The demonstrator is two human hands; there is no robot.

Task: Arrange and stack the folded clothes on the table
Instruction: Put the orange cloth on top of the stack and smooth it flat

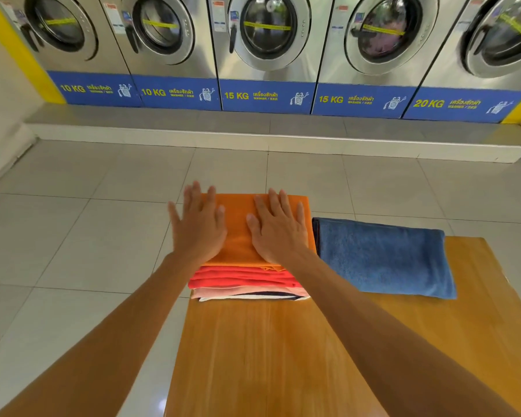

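Note:
A stack of folded clothes (247, 281) stands at the far left corner of the wooden table (268, 356); red, pink, white and dark layers show at its near edge. A folded orange cloth (238, 236) lies on top. My left hand (197, 225) lies flat with straight, spread fingers on the orange cloth's left edge, partly past it. My right hand (278, 228) presses flat on the cloth's right half. To the right of the stack, touching it, a folded blue towel (382, 257) lies flat on the table.
Beyond the table is a pale tiled floor (103, 221), then a raised step (253, 130) with a row of steel washing machines (268, 40). The table's left edge runs just under the stack.

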